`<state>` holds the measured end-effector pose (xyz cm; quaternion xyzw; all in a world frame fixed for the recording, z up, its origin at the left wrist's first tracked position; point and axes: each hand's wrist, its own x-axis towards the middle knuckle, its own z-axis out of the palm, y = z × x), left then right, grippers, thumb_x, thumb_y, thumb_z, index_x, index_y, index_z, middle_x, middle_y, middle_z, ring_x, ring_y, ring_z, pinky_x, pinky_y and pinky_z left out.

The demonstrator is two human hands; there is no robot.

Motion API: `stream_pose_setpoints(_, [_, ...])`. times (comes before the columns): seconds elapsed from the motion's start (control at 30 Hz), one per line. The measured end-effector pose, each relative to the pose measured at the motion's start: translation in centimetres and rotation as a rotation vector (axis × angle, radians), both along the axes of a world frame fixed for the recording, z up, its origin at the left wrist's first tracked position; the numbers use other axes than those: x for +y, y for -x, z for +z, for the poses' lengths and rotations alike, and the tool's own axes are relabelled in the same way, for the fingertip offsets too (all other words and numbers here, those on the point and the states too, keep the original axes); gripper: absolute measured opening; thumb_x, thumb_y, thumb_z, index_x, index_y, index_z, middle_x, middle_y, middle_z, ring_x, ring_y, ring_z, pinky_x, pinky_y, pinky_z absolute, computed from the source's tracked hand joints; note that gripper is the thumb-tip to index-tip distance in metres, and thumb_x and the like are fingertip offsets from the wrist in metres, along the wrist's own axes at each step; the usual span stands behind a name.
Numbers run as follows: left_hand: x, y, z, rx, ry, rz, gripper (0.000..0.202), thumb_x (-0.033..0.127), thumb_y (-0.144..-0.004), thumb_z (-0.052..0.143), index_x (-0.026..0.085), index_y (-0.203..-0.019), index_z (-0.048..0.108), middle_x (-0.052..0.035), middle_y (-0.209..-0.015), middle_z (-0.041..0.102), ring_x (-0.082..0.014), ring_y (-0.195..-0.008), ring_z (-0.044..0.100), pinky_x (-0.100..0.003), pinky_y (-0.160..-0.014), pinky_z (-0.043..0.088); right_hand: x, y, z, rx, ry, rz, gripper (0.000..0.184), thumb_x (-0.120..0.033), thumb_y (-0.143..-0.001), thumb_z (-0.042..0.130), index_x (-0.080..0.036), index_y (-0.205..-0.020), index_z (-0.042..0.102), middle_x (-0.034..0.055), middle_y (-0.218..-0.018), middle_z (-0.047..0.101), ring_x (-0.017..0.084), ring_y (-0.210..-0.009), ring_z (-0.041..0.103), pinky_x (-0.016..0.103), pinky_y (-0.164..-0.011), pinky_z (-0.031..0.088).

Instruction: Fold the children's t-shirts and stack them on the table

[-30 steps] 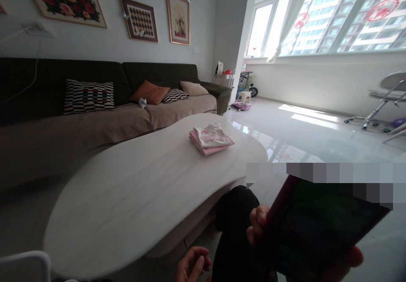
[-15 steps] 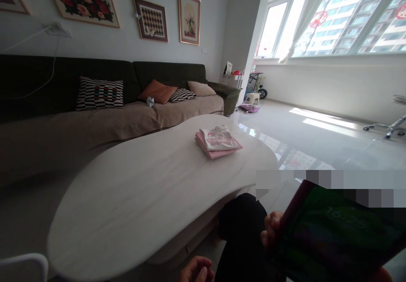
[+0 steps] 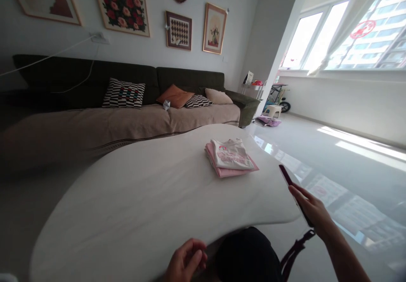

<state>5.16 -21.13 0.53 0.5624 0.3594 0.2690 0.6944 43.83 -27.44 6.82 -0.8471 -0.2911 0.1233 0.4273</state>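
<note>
My right hand [image 3: 309, 208] is closed around a phone [image 3: 294, 193] in a dark red case, seen nearly edge-on over the right end of the white table [image 3: 142, 197]. A dark strap [image 3: 296, 248] with a buckle hangs below the phone. Its screen faces away from view. At the bottom, my left hand [image 3: 187, 261] is loosely curled by the table's near edge, with nothing visible in it. Beyond both hands, a folded white shirt [image 3: 231, 154] with a pink print lies on top of folded pink cloth [image 3: 233, 173] on the tabletop.
My knee [image 3: 249, 254], in black, is close to the table's near edge. Behind the table stands a dark green sofa [image 3: 190, 78] with a brown cover and several cushions. A white stool [image 3: 273, 110] and a small trolley are at the back right.
The phone has moved forward and left from close by me, turning from its lit screen to its edge. My left hand has risen slightly. The view has swung left.
</note>
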Motion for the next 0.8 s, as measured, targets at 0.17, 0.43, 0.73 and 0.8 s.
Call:
stream_pose_setpoints(0.17, [6.6, -4.8, 2.3, 0.002, -0.194, 0.118, 0.034, 0.043, -0.076, 0.054, 0.013, -0.091, 0.062, -0.0069, -0.082, 0.064, -0.0152, -0.073, 0.059, -0.027, -0.07, 0.046, 5.8, -5.8, -3.2, -0.225, 0.322, 0.042, 0.074, -0.072, -0.066, 0.04, -0.023, -0.118, 0.055, 0.0121, -0.086, 0.064, 0.032, -0.085, 0.059, 0.041, -0.068, 0.044])
stream_pose_setpoints(0.43, [17.4, -17.0, 2.6, 0.319, -0.45, 0.316, 0.024, 0.019, -0.08, 0.049, 0.012, -0.099, 0.062, -0.0087, -0.094, 0.068, -0.0143, -0.083, 0.062, -0.021, -0.075, 0.045, 12.0, -7.6, -7.7, -0.476, 0.555, -0.113, 0.07, -0.069, -0.073, 0.029, -0.028, -0.127, 0.043, 0.0217, -0.11, 0.05, 0.04, -0.103, 0.046, 0.05, -0.07, 0.038])
stream_pose_setpoints(0.73, [21.4, -20.9, 1.6, 0.494, -0.363, 0.379, 0.022, 0.026, -0.072, 0.061, 0.009, -0.086, 0.063, -0.0142, -0.085, 0.067, -0.0223, -0.086, 0.062, -0.028, -0.077, 0.043, 13.1, -7.6, -7.1, -0.593, 0.435, 0.009, 0.06, -0.058, -0.08, 0.027, -0.021, -0.122, 0.048, 0.0207, -0.123, 0.044, 0.037, -0.114, 0.039, 0.053, -0.085, 0.031])
stream_pose_setpoints(0.8, [22.0, -21.0, 1.5, 0.487, -0.307, 0.369, 0.02, 0.025, -0.068, 0.064, 0.011, -0.082, 0.062, -0.0112, -0.078, 0.067, -0.0214, -0.082, 0.063, -0.027, -0.073, 0.043, 14.8, -7.5, -5.8, -0.523, 0.336, 0.169, 0.052, -0.049, -0.084, 0.027, -0.016, -0.118, 0.05, 0.0166, -0.112, 0.055, 0.027, -0.104, 0.051, 0.039, -0.085, 0.037])
